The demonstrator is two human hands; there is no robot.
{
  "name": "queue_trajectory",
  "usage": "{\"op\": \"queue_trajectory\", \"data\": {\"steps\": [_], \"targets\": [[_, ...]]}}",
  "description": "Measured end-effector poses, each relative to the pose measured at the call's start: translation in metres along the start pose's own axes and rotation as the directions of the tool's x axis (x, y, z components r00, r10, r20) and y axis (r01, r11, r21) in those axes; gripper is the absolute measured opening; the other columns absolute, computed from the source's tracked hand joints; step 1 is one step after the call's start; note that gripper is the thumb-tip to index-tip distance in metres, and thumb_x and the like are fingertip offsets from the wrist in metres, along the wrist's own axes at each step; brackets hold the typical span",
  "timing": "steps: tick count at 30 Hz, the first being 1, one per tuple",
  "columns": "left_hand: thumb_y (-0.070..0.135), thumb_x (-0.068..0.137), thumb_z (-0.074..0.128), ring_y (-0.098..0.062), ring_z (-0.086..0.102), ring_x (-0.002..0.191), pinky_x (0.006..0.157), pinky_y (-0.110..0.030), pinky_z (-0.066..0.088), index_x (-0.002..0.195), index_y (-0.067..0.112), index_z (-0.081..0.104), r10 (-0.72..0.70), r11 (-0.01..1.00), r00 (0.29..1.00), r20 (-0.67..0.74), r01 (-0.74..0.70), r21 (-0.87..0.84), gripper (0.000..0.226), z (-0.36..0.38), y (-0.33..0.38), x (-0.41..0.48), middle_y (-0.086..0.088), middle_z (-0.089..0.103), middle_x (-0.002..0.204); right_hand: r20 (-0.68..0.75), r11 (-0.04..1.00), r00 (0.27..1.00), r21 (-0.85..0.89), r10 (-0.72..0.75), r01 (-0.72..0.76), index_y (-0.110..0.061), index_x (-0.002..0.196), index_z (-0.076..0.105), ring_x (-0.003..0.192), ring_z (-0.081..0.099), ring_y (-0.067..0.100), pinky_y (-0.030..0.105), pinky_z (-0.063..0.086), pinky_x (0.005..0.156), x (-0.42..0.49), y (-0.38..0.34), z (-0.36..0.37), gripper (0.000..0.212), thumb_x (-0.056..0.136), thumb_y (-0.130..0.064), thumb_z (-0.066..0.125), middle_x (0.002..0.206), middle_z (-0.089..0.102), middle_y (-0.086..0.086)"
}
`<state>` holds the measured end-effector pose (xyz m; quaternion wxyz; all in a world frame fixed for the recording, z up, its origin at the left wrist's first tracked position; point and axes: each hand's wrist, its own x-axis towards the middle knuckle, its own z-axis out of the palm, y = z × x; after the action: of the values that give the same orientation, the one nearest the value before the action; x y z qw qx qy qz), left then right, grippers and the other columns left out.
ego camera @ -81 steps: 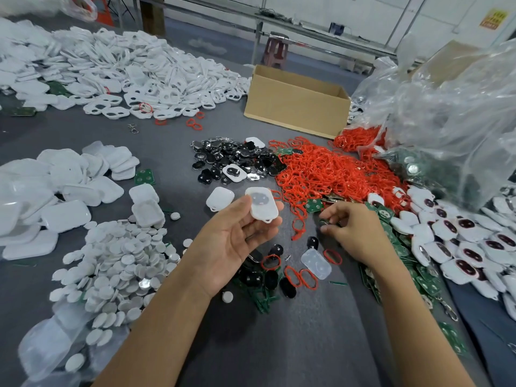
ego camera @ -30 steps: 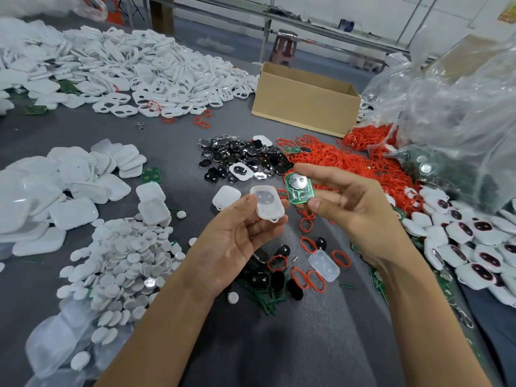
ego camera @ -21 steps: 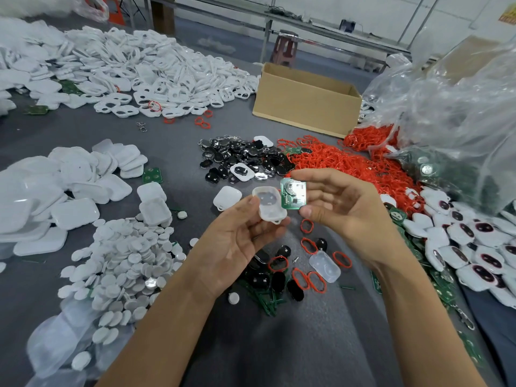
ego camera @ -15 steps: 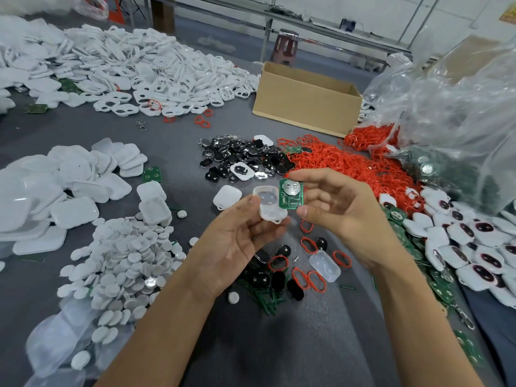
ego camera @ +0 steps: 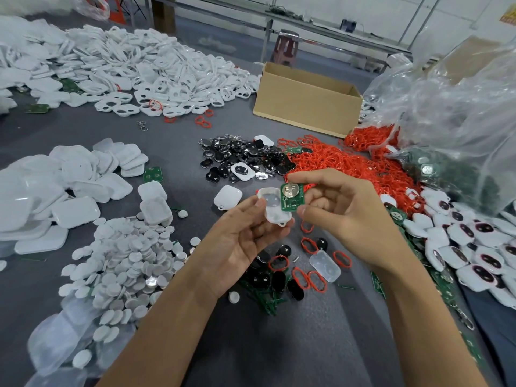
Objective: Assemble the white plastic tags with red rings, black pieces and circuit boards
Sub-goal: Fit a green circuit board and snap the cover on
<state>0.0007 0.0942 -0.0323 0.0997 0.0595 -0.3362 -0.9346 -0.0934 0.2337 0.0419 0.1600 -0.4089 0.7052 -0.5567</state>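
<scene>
Head view: left hand (ego camera: pixel 237 247) grips white tag shell (ego camera: pixel 275 212), right hand (ego camera: pixel 349 219) pinches circuit board (ego camera: pixel 291 198); red ring heap (ego camera: pixel 349 166) behind.

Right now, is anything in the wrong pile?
Yes, a few strays. A green board lies alone beside the white covers, far from the other boards. A white tag sits in the black pieces. Some red rings lie by the white frames, away from the red heap.
</scene>
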Motion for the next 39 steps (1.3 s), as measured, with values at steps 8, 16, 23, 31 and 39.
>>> {"op": "queue_trajectory", "data": {"steps": [8, 16, 23, 31, 39], "targets": [[0.025, 0.082, 0.059, -0.02, 0.073, 0.086, 0.078, -0.03, 0.06, 0.106, 0.004, 0.069, -0.005, 1.0, 1.0, 0.004, 0.006, -0.028, 0.033, 0.002, 0.0, 0.0, -0.012, 0.074, 0.098, 0.072, 0.977, 0.997, 0.208, 0.026, -0.041, -0.005, 0.117, 0.063, 0.078, 0.06, 0.012, 0.015, 0.049, 0.069, 0.001, 0.01, 0.005, 0.043, 0.077, 0.007, 0.068, 0.088, 0.065, 0.01], [0.025, 0.085, 0.056, -0.023, 0.072, 0.094, 0.083, -0.031, 0.059, 0.116, 0.002, 0.061, -0.012, 1.0, 1.0, 0.007, 0.012, -0.025, 0.039, 0.001, 0.0, 0.0, -0.019, 0.071, 0.113, 0.008, 0.287, 0.904, 0.947, 0.428, -0.144, 0.011, 0.12, 0.054, 0.06, 0.062, 0.008, 0.013, 0.05, 0.055, 0.008, 0.008, -0.003, 0.048, 0.076, -0.008, 0.059, 0.106, 0.067, 0.026], [0.024, 0.085, 0.056, -0.025, 0.073, 0.091, 0.081, -0.032, 0.06, 0.116, 0.0, 0.061, -0.016, 0.999, 1.0, -0.027, 0.015, -0.048, 0.039, 0.002, 0.001, 0.0, -0.021, 0.071, 0.111, 0.119, 0.068, 0.867, 0.983, 0.483, -0.173, 0.013, 0.114, 0.055, 0.058, 0.063, 0.011, 0.015, 0.05, 0.05, 0.008, 0.009, -0.004, 0.038, 0.082, -0.006, 0.056, 0.114, 0.063, 0.03], [0.026, 0.085, 0.056, -0.025, 0.072, 0.093, 0.081, -0.032, 0.059, 0.114, 0.002, 0.063, -0.017, 0.999, 0.999, -0.032, 0.016, -0.042, 0.039, 0.002, 0.001, 0.0, -0.02, 0.071, 0.111, -0.003, 0.536, 0.919, 0.813, 0.395, -0.228, -0.005, 0.105, 0.064, 0.059, 0.061, 0.008, 0.015, 0.05, 0.054, 0.007, 0.007, 0.002, 0.032, 0.082, -0.025, 0.059, 0.112, 0.071, 0.013], [0.026, 0.085, 0.056, -0.025, 0.072, 0.093, 0.078, -0.03, 0.059, 0.111, 0.003, 0.066, -0.02, 0.999, 0.999, -0.035, 0.019, -0.035, 0.036, 0.001, 0.001, 0.0, -0.02, 0.071, 0.113, -0.408, 0.948, 0.872, 0.27, 0.272, -0.17, -0.011, 0.067, 0.064, 0.047, 0.048, 0.006, 0.015, 0.039, 0.046, 0.008, 0.016, 0.007, 0.031, 0.092, -0.029, 0.06, 0.056, 0.058, 0.0]]}}
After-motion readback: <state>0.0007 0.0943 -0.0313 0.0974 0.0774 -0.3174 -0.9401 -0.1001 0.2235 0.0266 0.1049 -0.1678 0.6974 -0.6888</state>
